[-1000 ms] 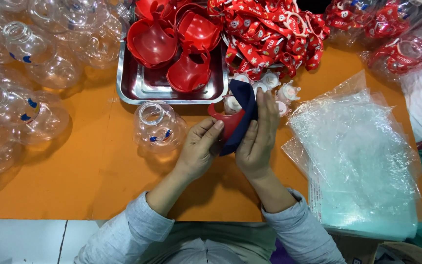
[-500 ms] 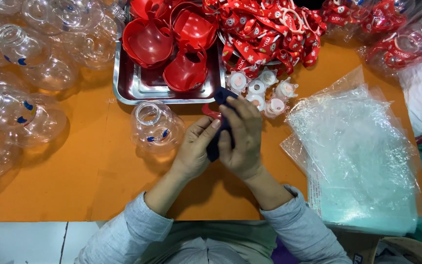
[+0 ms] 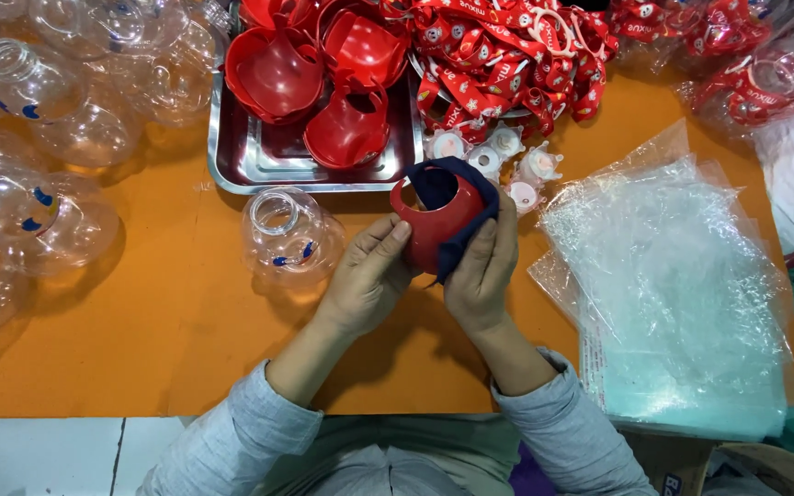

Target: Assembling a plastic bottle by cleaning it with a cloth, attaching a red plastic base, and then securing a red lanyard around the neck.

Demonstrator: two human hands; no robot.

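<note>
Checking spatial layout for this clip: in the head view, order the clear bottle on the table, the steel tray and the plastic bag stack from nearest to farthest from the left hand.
From the left hand:
1. Clear bottle, just to its left, lying on the orange table.
2. Steel tray, farther up and left, holding red cups.
3. Plastic bag stack, across on the right, beyond the right hand.

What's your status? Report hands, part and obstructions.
Left hand and right hand both grip red cup-shaped part. Dark blue cloth wrapped over it. Clear bottle beside left hand, not touching.

Light grey long sleeves, pushed up to mid-forearm, bare left hand (image 3: 367, 280) and right hand (image 3: 482, 276).
</note>
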